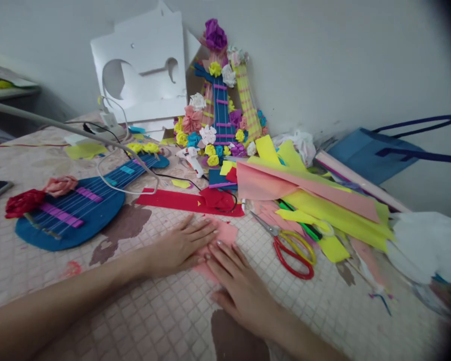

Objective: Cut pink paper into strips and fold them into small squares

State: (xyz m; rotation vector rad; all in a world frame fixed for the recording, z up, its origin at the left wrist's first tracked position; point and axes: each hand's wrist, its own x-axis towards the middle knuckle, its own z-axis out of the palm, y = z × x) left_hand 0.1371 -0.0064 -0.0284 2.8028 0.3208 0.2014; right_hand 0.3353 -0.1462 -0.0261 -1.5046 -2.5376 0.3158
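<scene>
A piece of pink crepe paper (227, 231) lies on the table in front of me, partly covered by both hands. My left hand (178, 245) rests flat on its left side, fingers stretched out. From the right, my right hand (236, 281) presses on the same paper with fingers spread, its fingertips close to those of the left. Just beyond them lies a red felt strip (173, 201). Scissors (293, 253) with one red and one yellow handle lie partly opened to the right of my right hand.
A blue guitar-shaped craft (108, 210) with paper roses lies at left, a white cable (60, 114) arching over it. Behind stand a glue gun (191, 159), flower-covered guitar crafts (221, 110) and a white cut-out board (146, 65). Yellow paper sheets (334, 213) and a blue bag (376, 150) are at right.
</scene>
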